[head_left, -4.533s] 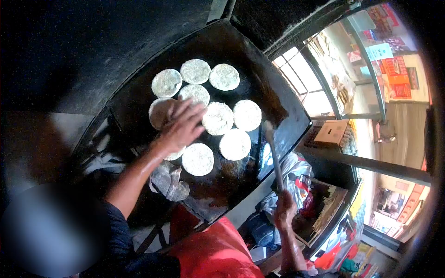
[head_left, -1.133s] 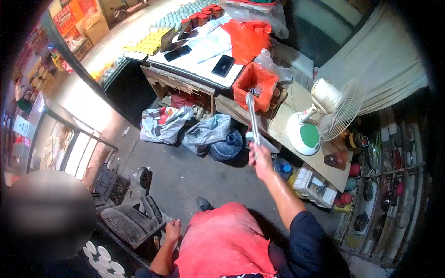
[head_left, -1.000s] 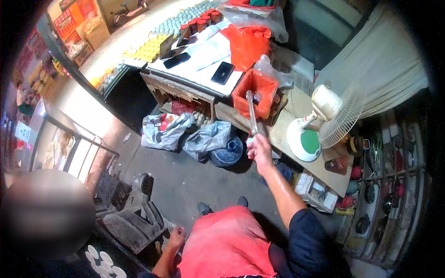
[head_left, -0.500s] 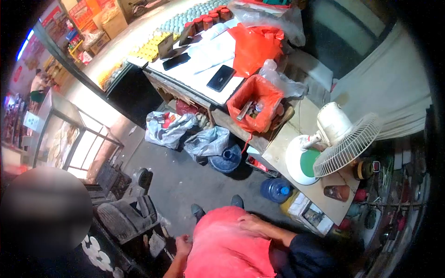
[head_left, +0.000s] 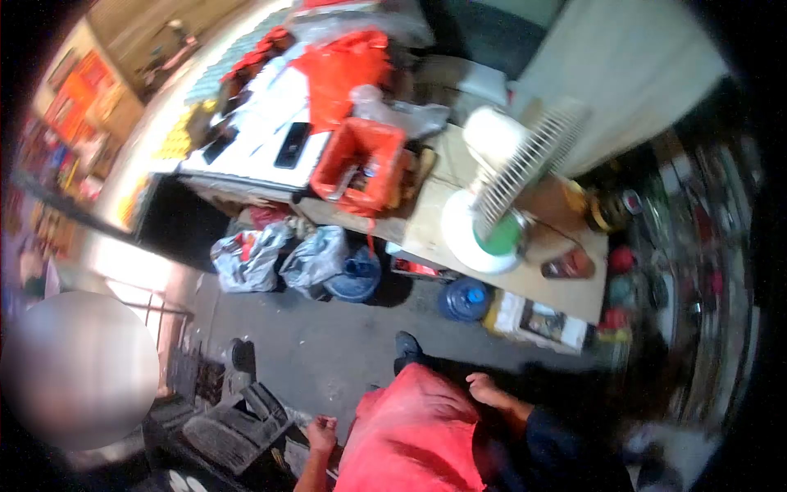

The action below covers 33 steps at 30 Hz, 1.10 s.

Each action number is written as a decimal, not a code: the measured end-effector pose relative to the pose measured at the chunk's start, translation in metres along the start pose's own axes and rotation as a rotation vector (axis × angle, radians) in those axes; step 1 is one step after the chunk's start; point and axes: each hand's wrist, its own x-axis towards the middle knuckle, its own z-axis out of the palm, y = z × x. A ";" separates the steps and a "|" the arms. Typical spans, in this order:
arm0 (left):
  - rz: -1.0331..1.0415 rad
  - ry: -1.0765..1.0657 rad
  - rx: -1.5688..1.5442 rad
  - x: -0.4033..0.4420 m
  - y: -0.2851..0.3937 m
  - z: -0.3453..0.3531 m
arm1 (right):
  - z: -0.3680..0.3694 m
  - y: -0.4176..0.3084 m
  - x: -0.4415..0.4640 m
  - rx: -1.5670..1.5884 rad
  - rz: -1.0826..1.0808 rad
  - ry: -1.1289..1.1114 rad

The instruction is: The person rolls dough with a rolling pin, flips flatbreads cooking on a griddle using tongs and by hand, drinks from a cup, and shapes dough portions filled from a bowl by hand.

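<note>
My left hand [head_left: 322,433] hangs beside the red apron [head_left: 414,439] I wear, its fingers curled in with nothing visible in them. On the other side, my right hand [head_left: 487,390] hovers just off the apron, fingers loosely apart and holding nothing that I can see. One dark shoe [head_left: 406,344] shows ahead of the apron on the grey floor. Close to my left hand stands a dark, worn chair-like object [head_left: 238,430]. Neither hand touches anything that I can make out.
Ahead is a white-topped table with a phone [head_left: 293,145] and red plastic bags. An orange-lined bin [head_left: 358,164] stands beside a fan [head_left: 492,230] on a board. Below are grey bags [head_left: 250,258], a blue water jug [head_left: 465,300] and a white box [head_left: 541,320]. Cluttered shelves line the right.
My right hand has come off the apron and moved out to the right. The view has turned right, and one foot has stepped forward. My left hand stays curled at my side.
</note>
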 end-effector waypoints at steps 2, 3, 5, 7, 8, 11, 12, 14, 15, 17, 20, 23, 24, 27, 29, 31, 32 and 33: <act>0.015 -0.025 0.053 0.007 -0.008 -0.017 | -0.007 -0.032 -0.044 0.067 0.248 0.012; -0.058 -0.062 0.175 0.016 -0.013 -0.025 | -0.015 -0.049 -0.066 0.194 0.428 -0.119; -0.038 -0.151 0.368 0.022 -0.018 -0.044 | 0.057 0.022 -0.116 0.238 0.298 -0.001; 0.072 -0.155 0.656 0.027 -0.027 -0.056 | 0.066 -0.003 -0.162 0.274 0.413 0.024; 0.062 -0.141 0.696 0.027 -0.027 -0.057 | 0.066 -0.010 -0.181 0.291 0.460 0.040; 0.129 -0.053 0.613 0.039 -0.055 -0.052 | 0.070 -0.025 -0.225 0.345 0.563 0.098; 0.089 -0.155 0.548 0.053 -0.076 -0.055 | 0.069 -0.030 -0.235 0.360 0.585 0.120; -0.022 -0.412 0.399 0.088 -0.132 -0.056 | 0.066 -0.032 -0.249 0.391 0.614 0.170; -0.063 -0.555 0.382 0.107 -0.156 -0.053 | 0.064 -0.034 -0.253 0.406 0.624 0.196; 0.084 -0.438 0.313 0.039 -0.077 -0.013 | 0.060 -0.031 -0.262 0.434 0.634 0.240; -0.182 -0.670 0.313 0.045 -0.068 0.030 | 0.054 -0.017 -0.267 0.471 0.613 0.283; 0.432 -0.755 0.887 0.019 -0.069 0.090 | 0.051 0.025 -0.267 0.486 0.523 0.269; 0.206 -0.797 0.760 0.021 -0.080 0.116 | 0.045 0.038 -0.269 0.490 0.489 0.254; 0.446 -0.754 0.801 -0.034 -0.024 0.191 | 0.031 0.096 -0.280 0.491 0.411 0.188; 0.425 -0.878 0.617 -0.071 0.013 0.225 | 0.017 0.136 -0.297 0.487 0.395 0.140; 0.579 -0.921 0.653 -0.090 0.018 0.267 | -0.001 0.175 -0.311 0.475 0.397 0.103; 0.509 -0.978 0.553 -0.110 0.033 0.274 | -0.010 0.193 -0.314 0.465 0.391 0.077; 0.616 -0.919 0.601 -0.135 0.052 0.280 | -0.024 0.207 -0.317 0.445 0.391 0.059</act>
